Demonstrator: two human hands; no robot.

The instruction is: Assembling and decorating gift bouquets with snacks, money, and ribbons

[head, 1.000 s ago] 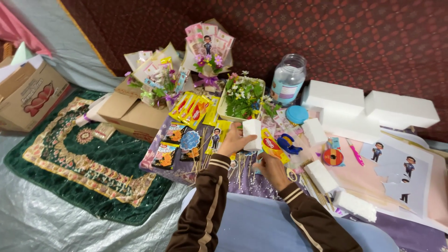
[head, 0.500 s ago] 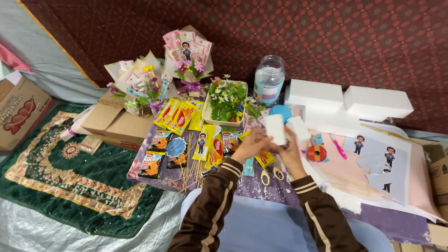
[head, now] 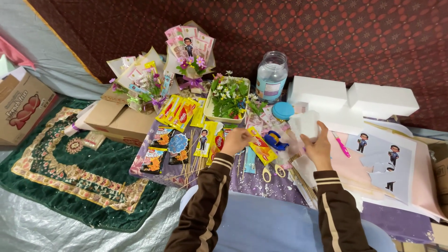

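My right hand (head: 317, 147) holds a white foam piece (head: 304, 123) lifted above the low table. My left hand (head: 236, 141) rests lower, fingers curled on a yellow snack packet (head: 261, 146) beside a blue tape dispenser (head: 276, 140). Yellow-handled scissors (head: 273, 171) lie on the purple cloth just in front of the hands. Wooden skewers (head: 190, 161) and more snack packets (head: 179, 113) lie to the left of my left hand.
Two snack bouquets (head: 190, 49) stand on a cardboard box (head: 116, 120) at back left. A tray of flowers (head: 228, 96), a glass jar (head: 271, 75), big foam blocks (head: 380, 99) and cartoon cut-out sheets (head: 387, 158) fill the back and right. A green rug (head: 65, 168) lies left.
My right hand has lifted the white foam piece up and rightward. My left hand let go of it and dropped onto the snack packets. The camera view shifted.
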